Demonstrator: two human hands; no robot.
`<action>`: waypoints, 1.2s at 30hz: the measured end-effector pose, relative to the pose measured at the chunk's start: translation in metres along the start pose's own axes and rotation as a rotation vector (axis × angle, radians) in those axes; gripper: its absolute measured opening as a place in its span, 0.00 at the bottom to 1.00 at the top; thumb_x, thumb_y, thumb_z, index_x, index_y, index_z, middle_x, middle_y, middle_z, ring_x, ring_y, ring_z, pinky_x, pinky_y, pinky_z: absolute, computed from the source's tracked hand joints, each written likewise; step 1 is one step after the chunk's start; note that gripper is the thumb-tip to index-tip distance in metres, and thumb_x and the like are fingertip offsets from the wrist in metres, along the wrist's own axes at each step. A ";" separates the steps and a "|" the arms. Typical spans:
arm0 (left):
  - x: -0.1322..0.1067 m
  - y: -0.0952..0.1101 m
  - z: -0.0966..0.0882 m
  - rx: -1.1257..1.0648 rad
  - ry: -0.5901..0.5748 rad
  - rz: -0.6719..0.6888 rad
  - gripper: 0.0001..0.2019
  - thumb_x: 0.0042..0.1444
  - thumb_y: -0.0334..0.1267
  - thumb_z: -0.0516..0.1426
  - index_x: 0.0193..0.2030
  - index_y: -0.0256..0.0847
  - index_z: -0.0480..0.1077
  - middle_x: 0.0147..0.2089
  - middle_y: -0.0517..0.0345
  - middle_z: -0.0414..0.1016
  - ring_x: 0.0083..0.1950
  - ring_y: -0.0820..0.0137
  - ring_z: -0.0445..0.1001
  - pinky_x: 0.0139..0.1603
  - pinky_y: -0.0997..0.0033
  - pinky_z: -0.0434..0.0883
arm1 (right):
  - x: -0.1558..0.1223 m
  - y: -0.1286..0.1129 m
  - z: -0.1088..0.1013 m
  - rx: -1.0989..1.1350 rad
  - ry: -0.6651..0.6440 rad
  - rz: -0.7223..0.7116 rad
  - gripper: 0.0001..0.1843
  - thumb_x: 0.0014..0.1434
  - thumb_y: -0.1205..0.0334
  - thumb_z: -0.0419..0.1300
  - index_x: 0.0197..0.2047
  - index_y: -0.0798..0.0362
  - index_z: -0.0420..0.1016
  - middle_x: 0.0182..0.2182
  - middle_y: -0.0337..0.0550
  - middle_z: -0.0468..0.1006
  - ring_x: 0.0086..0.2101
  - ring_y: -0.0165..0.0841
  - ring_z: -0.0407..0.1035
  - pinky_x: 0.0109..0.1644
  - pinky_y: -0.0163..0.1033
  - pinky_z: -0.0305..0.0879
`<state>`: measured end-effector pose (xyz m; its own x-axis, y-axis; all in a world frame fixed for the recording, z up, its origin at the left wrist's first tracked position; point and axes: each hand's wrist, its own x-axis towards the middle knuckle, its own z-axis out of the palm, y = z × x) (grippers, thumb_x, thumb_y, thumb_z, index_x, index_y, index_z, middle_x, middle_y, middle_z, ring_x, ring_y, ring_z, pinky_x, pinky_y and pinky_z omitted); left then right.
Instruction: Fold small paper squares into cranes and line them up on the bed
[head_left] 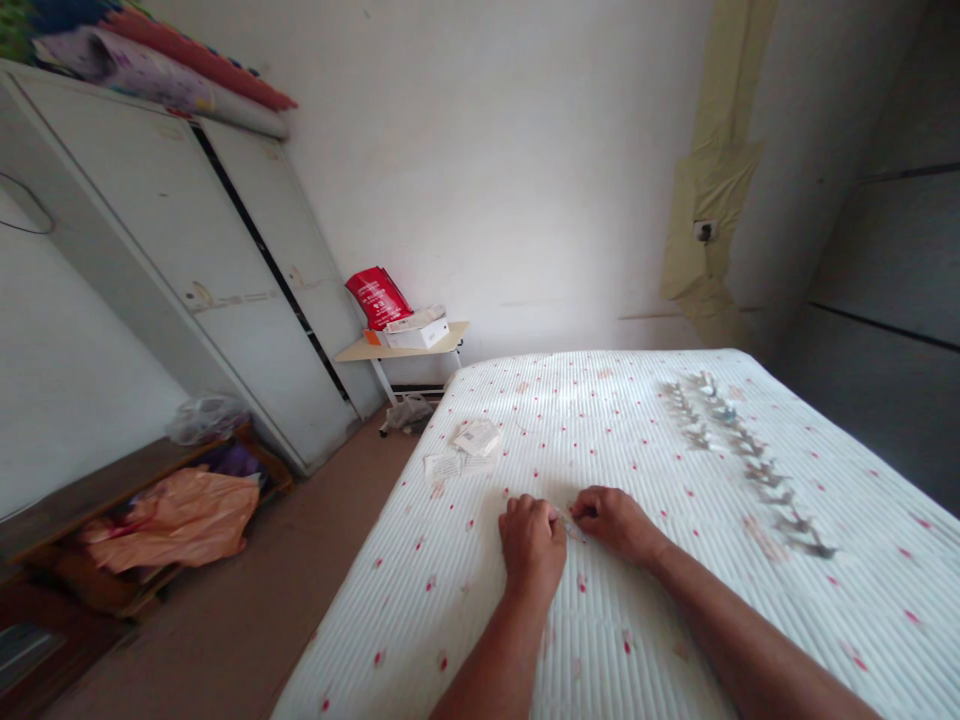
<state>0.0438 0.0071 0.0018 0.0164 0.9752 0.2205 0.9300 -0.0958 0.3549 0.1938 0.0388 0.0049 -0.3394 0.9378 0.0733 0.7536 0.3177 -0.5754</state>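
Both of my hands rest low over the bed's quilted white cover (615,440). My left hand (532,535) is closed, its fingers curled down on one end of a small piece of printed paper (573,527). My right hand (611,517) pinches at the other side of that paper, thumb and fingers together. The paper's folds are too small and blurred to make out. Beyond my left hand lies a loose pile of flat paper squares (476,438). Rows of small folded paper figures (757,465), grey and white, stand to the right.
A small side table (352,350) past the bed bears a white box (420,330) and a red bag (379,297). A grey cabinet (165,210) stands at the left, near a low wooden bench with an orange plastic bag (180,520). A taped wall socket (705,232) is at the back right.
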 end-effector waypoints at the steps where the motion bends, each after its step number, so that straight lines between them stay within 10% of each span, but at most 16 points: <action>1: 0.000 0.001 -0.001 0.002 -0.005 -0.006 0.04 0.53 0.34 0.54 0.31 0.43 0.70 0.37 0.57 0.70 0.45 0.66 0.65 0.44 0.67 0.58 | 0.000 0.000 0.000 -0.002 0.016 0.001 0.11 0.46 0.71 0.52 0.29 0.53 0.76 0.28 0.40 0.75 0.29 0.28 0.67 0.33 0.30 0.57; 19: -0.011 0.007 -0.009 0.040 -0.031 0.007 0.16 0.42 0.51 0.60 0.36 0.45 0.72 0.39 0.56 0.70 0.47 0.61 0.64 0.45 0.63 0.58 | -0.005 -0.004 -0.009 0.119 -0.005 -0.165 0.17 0.49 0.76 0.51 0.35 0.52 0.77 0.35 0.41 0.73 0.37 0.30 0.69 0.42 0.31 0.61; 27: -0.014 0.008 -0.011 0.021 -0.043 0.022 0.10 0.47 0.41 0.58 0.37 0.45 0.72 0.40 0.55 0.70 0.48 0.62 0.64 0.47 0.63 0.57 | -0.004 0.003 0.000 -0.075 -0.010 -0.201 0.25 0.50 0.77 0.48 0.44 0.46 0.75 0.53 0.41 0.65 0.35 0.27 0.71 0.41 0.32 0.63; 36: -0.013 -0.006 -0.007 -0.047 0.022 0.107 0.09 0.50 0.32 0.56 0.37 0.49 0.73 0.40 0.59 0.69 0.46 0.68 0.64 0.45 0.67 0.59 | -0.004 0.004 0.000 -0.055 0.018 -0.310 0.14 0.56 0.68 0.51 0.38 0.47 0.76 0.46 0.42 0.71 0.33 0.27 0.71 0.39 0.32 0.64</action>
<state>0.0350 -0.0067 0.0034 0.1058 0.9544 0.2793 0.9053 -0.2086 0.3700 0.1984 0.0363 0.0025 -0.5481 0.7974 0.2525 0.6452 0.5951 -0.4791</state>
